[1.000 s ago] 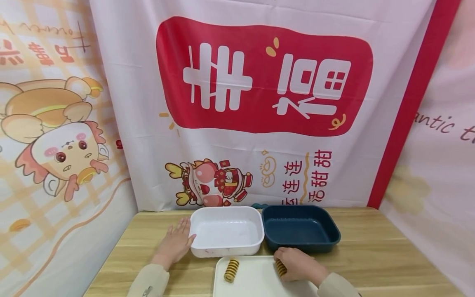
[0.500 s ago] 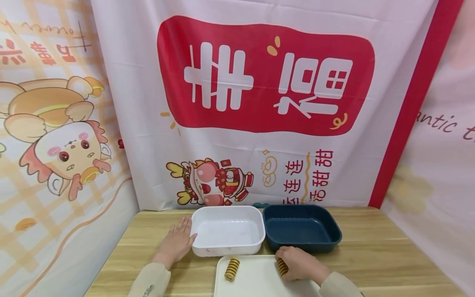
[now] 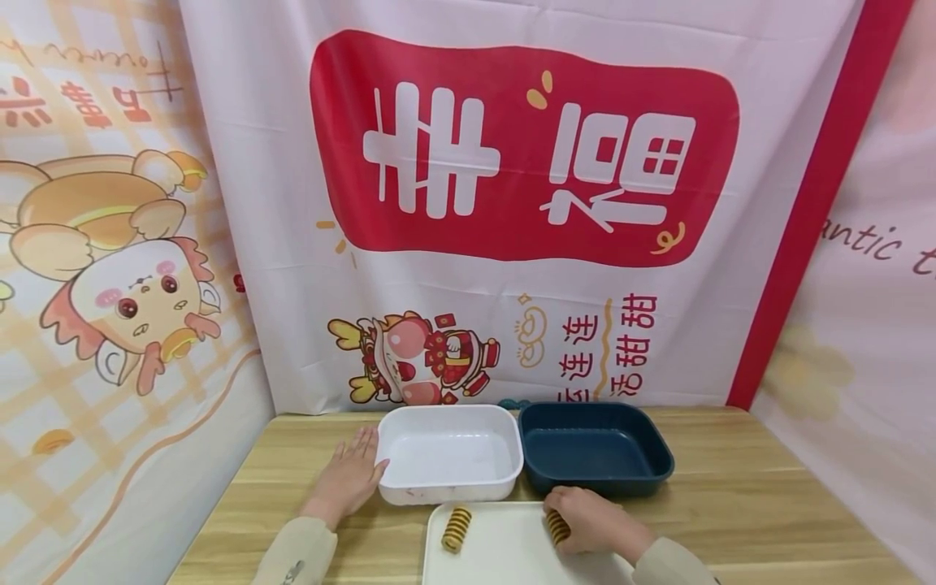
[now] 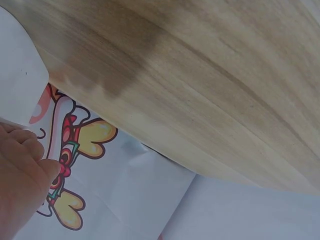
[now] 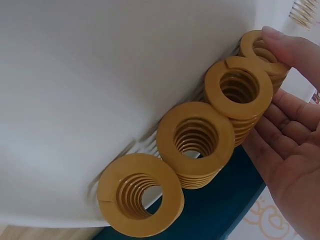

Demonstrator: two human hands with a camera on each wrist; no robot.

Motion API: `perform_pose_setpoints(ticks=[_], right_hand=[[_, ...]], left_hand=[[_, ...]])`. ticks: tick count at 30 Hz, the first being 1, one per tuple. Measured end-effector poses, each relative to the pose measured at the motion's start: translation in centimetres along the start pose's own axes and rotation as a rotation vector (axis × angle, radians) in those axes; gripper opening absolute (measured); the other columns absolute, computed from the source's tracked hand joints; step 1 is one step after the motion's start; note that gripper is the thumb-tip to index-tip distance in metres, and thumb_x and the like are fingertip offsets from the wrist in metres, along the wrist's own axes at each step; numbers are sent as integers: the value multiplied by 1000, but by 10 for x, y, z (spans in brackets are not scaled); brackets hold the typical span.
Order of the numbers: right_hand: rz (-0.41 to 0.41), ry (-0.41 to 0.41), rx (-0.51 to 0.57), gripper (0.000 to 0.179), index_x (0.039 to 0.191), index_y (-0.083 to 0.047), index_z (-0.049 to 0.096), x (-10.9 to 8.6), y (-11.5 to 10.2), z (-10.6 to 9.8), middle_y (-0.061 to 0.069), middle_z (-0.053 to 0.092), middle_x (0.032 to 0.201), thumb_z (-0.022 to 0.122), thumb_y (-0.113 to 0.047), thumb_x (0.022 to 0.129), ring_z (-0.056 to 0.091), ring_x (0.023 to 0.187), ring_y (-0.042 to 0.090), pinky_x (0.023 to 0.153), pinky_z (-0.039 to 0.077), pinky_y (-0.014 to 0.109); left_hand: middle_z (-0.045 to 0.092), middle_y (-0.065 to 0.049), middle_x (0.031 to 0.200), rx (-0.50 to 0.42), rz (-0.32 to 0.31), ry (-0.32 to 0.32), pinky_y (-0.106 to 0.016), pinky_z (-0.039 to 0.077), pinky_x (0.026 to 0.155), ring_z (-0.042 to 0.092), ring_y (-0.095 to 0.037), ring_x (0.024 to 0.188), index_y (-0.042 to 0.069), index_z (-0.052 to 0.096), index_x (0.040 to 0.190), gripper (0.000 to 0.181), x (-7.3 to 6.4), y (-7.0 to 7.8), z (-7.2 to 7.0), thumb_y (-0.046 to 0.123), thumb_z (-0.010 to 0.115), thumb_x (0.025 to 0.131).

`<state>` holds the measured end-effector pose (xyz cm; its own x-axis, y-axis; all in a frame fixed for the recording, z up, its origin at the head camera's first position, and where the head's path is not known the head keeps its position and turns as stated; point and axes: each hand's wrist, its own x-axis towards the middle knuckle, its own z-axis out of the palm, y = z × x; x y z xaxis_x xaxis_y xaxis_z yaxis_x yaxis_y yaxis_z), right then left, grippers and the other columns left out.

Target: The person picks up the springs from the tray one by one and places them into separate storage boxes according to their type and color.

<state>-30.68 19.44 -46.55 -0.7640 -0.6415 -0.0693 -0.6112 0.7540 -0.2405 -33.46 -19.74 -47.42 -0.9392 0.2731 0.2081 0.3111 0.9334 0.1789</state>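
My left hand (image 3: 349, 478) lies with straight fingers against the left side of a white rectangular dish (image 3: 449, 494). The left wrist view shows that hand (image 4: 25, 175) at the dish's white wall (image 4: 20, 65). On the cream tray (image 3: 512, 561), my right hand (image 3: 588, 520) pinches a yellow coil spring (image 3: 558, 528). In the right wrist view, several such springs stand in a touching row; my thumb and fingers are around the end spring (image 5: 257, 47), and the nearest spring (image 5: 140, 195) is farthest from my hand. Another coil spring (image 3: 457, 530) sits at the tray's left.
A dark blue rectangular dish (image 3: 595, 487) stands right of the white one, just beyond my right hand. Both dishes are behind the tray on a wooden table (image 3: 760, 487). A printed cloth (image 3: 278, 244) hangs behind the table, with more cloth at both sides.
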Motion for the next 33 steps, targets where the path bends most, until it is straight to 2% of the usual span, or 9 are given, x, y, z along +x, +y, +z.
perform_pose_setpoints(ticks=[12,25,29,33], right_hand=[[-21,4,6,42,105,-7,65,-4,1,1,-3,60,96,83,-20,69,51,79,6,74,53,29],[-57,47,-14,42,102,-7,66,-4,0,-2,-4,60,94,84,-22,67,51,76,3,71,52,27],[-80,61,10,43,102,-8,66,-3,-2,-4,-8,59,94,85,-22,67,51,77,2,72,52,26],[-85,69,81,41,104,-9,66,-4,-6,-10,-11,58,93,84,-21,69,50,77,1,71,52,25]], left_hand=[[27,-29,149,8,6,-7,-56,16,113,23,-42,139,-15,30,141,59,0,1,1,29,40,102],[29,-29,148,8,0,-9,-58,17,112,25,-42,138,-15,33,140,59,-1,3,-3,29,43,102],[28,-29,148,8,-7,-19,-57,17,112,25,-42,138,-15,32,140,59,-1,2,-3,29,43,102],[28,-28,149,8,-12,-20,-57,17,112,24,-42,138,-15,31,141,60,-1,2,-3,29,43,102]])
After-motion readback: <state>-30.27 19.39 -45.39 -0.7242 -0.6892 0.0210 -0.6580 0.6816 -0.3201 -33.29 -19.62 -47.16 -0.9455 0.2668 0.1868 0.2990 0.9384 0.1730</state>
